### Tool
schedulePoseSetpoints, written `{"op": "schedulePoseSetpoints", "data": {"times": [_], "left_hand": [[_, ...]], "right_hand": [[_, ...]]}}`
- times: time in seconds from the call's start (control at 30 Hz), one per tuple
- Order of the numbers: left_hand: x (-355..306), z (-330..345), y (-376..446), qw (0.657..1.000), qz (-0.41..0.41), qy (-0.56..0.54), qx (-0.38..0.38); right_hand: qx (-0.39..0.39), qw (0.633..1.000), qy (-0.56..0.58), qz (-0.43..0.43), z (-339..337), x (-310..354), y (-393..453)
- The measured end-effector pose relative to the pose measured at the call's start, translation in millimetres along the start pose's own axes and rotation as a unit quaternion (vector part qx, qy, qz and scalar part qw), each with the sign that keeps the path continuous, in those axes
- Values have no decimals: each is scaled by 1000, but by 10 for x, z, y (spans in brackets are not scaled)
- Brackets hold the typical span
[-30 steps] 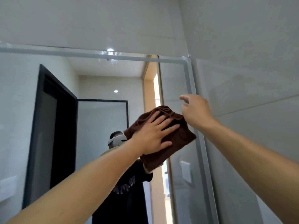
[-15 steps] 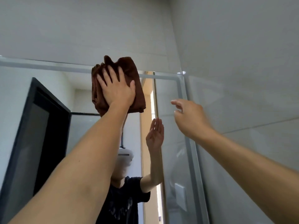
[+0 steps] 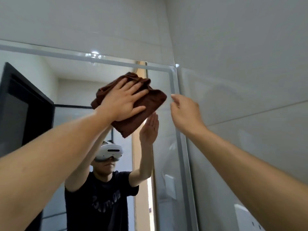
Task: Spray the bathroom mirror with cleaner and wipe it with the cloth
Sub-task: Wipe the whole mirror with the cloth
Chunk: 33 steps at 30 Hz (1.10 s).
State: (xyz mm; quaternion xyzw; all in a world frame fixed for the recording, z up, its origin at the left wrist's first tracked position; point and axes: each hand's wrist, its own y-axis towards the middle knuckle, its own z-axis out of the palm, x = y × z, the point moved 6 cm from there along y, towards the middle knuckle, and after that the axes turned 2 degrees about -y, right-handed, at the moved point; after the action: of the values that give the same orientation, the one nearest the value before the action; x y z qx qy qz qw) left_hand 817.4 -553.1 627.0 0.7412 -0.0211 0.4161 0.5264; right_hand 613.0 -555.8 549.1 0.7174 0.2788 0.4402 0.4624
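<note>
Pale grey wall tiles (image 3: pixel 233 47) fill the top and right of what I see, and the mirror (image 3: pixel 75 77) with its frosted border runs across the wall below them. Half a second ago my left hand had the brown cloth (image 3: pixel 150 104) up at the mirror's top edge, overlapping the border; now the cloth sits lower and further right, on the glass near the upper right corner, under the top border and just left of the right border. My left hand (image 3: pixel 123 102) lies flat on the cloth with fingers straight and spread, palm pressing it against the glass, nothing curled round it. The cloth is bunched into folds above my fingertips, and a corner hangs down below my wrist. My right hand (image 3: pixel 185 112) has hardly shifted: it is raised by the mirror's right border, just right of the cloth and not touching it, fingers loosely bent and holding nothing. I cannot tell whether its fingertips touch the border. The glass reflects a person in a dark T-shirt (image 3: pixel 100 197) and a white headset (image 3: pixel 110 151), both arms raised, and a dark door frame (image 3: pixel 25 97) on the left.
</note>
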Motion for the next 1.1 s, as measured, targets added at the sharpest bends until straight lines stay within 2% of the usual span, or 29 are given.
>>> {"op": "schedulePoseSetpoints", "data": {"times": [0.1,0.17,0.2,0.27,0.33,0.4,0.47,0.5,0.57,0.67,0.77,0.83,0.97,1.1], "left_hand": [[277,-13,315,978,-209,-6,-13],[84,-24,440,956,-292,-26,-20],[-82,-20,458,951,-304,-38,-29],[-514,11,420,968,-242,-51,-43],[-1024,75,264,992,-95,-72,-26],[-1358,132,88,995,60,-78,16],[-1289,121,145,986,153,-58,27],[-1161,103,261,985,163,-44,19],[-772,55,610,995,93,-18,-9],[-252,-21,1107,995,-95,-18,-14],[-269,-53,1375,979,-199,-40,-20],[-436,-61,1433,976,-210,-49,-22],[-817,-41,1353,985,-148,-89,-13],[-848,-32,1078,990,-118,-75,-20]], "right_hand": [[3,1000,-8,-10,-66,-67,-8],[-3,1000,-28,-11,-139,-151,-2],[-7,999,-45,-10,-185,-194,6],[-19,997,-73,-6,-276,-261,38],[-32,996,-83,0,-365,-313,55],[-47,995,-85,12,-456,-341,65],[-53,995,-83,17,-539,-333,105],[-54,995,-83,16,-575,-320,128],[-54,995,-85,12,-640,-290,178],[-46,996,-74,24,-691,-318,213],[-41,997,-63,35,-676,-378,223],[-40,997,-52,41,-633,-401,232],[-51,997,-29,53,-493,-404,204],[-61,997,0,47,-239,-282,106]]}}
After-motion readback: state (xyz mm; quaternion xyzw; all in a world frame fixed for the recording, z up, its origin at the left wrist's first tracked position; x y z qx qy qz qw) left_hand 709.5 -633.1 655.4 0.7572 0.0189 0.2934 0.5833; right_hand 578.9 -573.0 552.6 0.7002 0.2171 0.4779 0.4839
